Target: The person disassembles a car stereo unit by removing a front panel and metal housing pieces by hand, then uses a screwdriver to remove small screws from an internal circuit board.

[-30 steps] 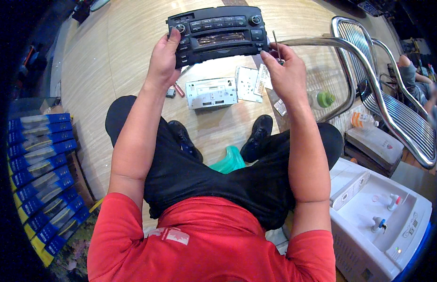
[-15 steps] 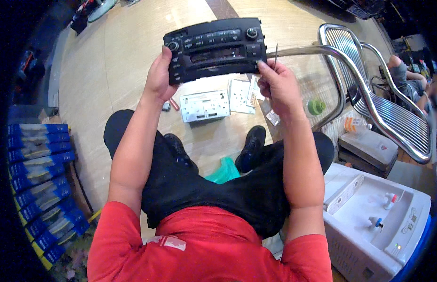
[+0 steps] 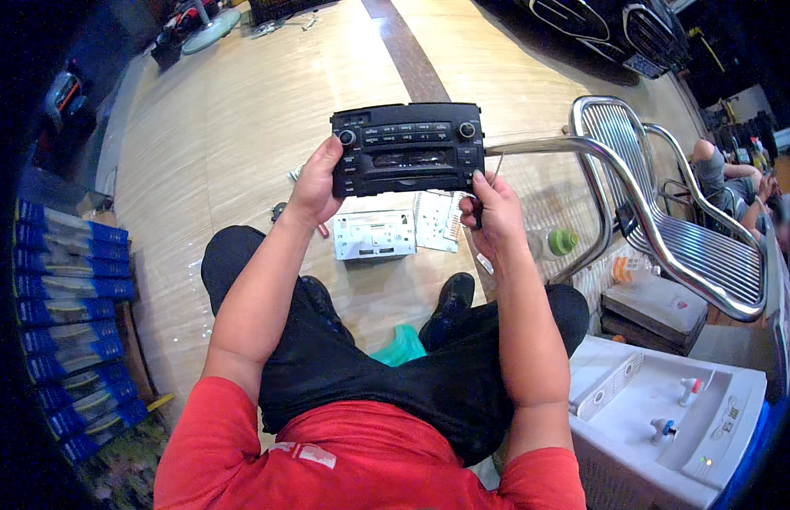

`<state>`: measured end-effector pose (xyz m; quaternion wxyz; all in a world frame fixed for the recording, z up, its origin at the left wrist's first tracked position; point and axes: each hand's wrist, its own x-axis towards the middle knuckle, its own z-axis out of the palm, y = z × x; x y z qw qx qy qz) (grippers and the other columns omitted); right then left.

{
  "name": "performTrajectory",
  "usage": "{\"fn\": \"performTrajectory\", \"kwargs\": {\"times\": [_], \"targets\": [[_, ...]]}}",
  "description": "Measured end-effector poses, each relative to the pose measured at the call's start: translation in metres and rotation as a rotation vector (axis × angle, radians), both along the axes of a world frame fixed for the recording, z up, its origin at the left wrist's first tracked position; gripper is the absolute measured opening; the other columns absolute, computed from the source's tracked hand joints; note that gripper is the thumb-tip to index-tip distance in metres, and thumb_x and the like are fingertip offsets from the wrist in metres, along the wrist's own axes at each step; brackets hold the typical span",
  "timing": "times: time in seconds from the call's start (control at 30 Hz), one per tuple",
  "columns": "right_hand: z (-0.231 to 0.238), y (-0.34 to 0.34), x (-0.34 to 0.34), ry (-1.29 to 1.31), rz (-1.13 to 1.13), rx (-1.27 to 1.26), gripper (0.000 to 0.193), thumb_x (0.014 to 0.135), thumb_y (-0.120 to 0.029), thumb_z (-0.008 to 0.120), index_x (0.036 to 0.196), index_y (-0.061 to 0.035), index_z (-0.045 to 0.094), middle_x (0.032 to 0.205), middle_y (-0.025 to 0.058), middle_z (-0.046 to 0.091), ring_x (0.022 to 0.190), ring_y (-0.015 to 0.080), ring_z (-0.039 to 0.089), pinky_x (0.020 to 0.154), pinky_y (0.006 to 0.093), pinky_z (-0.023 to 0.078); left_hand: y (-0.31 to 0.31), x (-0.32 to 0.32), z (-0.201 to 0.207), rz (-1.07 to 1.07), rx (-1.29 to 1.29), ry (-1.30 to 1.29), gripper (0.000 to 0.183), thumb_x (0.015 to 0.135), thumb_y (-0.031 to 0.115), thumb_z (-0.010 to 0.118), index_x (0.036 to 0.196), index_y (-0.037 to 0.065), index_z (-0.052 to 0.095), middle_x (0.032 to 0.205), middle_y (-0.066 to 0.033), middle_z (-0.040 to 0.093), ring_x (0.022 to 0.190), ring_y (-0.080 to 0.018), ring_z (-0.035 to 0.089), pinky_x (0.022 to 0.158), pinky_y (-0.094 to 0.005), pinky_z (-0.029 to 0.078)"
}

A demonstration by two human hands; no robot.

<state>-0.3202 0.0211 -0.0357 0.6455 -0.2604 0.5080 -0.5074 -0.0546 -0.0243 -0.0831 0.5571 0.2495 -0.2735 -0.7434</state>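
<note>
A black radio panel (image 3: 407, 159) is held up above the floor (image 3: 242, 110), its front with buttons and two round knobs turned toward the wearer. The left hand (image 3: 317, 185) grips its left edge, thumb on the front. The right hand (image 3: 498, 214) pinches its lower right corner and also holds a slim tool (image 3: 498, 168), shaft pointing up.

Beyond the panel's lower edge, a silver metal box (image 3: 375, 235) lies on the floor, with a perforated plate (image 3: 435, 224) just beside its right edge and a red-handled object (image 3: 323, 230) near its left edge. Closer in, a green bag (image 3: 401, 347) lies between the wearer's shoes. A metal chair (image 3: 701, 255) and a white water dispenser (image 3: 658, 425) stand toward the floor's right edge; blue packages (image 3: 72, 289) are stacked toward its left edge. A dark stripe (image 3: 412, 59) runs in from the floor's far edge.
</note>
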Motion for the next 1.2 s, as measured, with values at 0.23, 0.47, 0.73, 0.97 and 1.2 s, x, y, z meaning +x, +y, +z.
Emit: {"fn": "performTrajectory", "kwargs": {"times": [0.23, 0.47, 0.73, 0.97, 1.2], "targets": [[-0.005, 0.000, 0.002, -0.037, -0.019, 0.008, 0.017, 0.099, -0.023, 0.055, 0.101, -0.0067, 0.052, 0.075, 0.0009, 0.055, 0.055, 0.0089, 0.050, 0.042, 0.0220, 0.037, -0.003, 0.004, -0.014, -0.014, -0.043, -0.092, 0.043, 0.103, 0.037, 0.044, 0.128, 0.003, 0.051, 0.119, -0.0112, 0.063, 0.104, -0.0226, 0.064, 0.093, -0.0382, 0.053], [-0.004, 0.000, 0.002, -0.035, -0.051, 0.007, 0.015, 0.099, -0.022, 0.056, 0.100, -0.0076, 0.052, 0.077, 0.0005, 0.055, 0.055, 0.0088, 0.050, 0.043, 0.0225, 0.038, -0.004, 0.003, -0.018, -0.022, 0.020, -0.171, 0.045, 0.102, 0.038, 0.045, 0.125, -0.001, 0.052, 0.118, -0.0115, 0.064, 0.102, -0.0207, 0.065, 0.092, -0.0364, 0.053], [-0.008, -0.001, 0.002, 0.001, -0.058, -0.026, 0.014, 0.099, -0.022, 0.056, 0.101, -0.0079, 0.052, 0.077, -0.0002, 0.054, 0.055, 0.0081, 0.050, 0.043, 0.0219, 0.038, -0.002, -0.002, -0.010, 0.008, 0.045, -0.223, 0.039, 0.105, 0.031, 0.040, 0.119, -0.002, 0.055, 0.110, -0.0115, 0.066, 0.096, -0.0187, 0.067, 0.087, -0.0334, 0.055], [-0.008, 0.001, 0.002, 0.077, -0.037, -0.062, 0.015, 0.099, -0.021, 0.056, 0.102, -0.0065, 0.053, 0.079, 0.0013, 0.057, 0.058, 0.0088, 0.051, 0.045, 0.0224, 0.037, 0.000, -0.005, -0.011, 0.019, 0.125, -0.290, 0.037, 0.105, 0.029, 0.038, 0.119, -0.002, 0.055, 0.109, -0.0112, 0.067, 0.093, -0.0193, 0.067, 0.085, -0.0339, 0.055], [-0.001, 0.004, 0.006, 0.151, -0.048, -0.119, 0.017, 0.098, -0.019, 0.058, 0.108, -0.0061, 0.056, 0.078, -0.0014, 0.056, 0.058, 0.0070, 0.049, 0.046, 0.0219, 0.038, 0.003, -0.006, -0.002, 0.028, 0.211, -0.475, 0.034, 0.104, 0.032, 0.040, 0.126, 0.008, 0.053, 0.114, -0.0049, 0.062, 0.104, -0.0197, 0.060, 0.091, -0.0461, 0.050]]}}
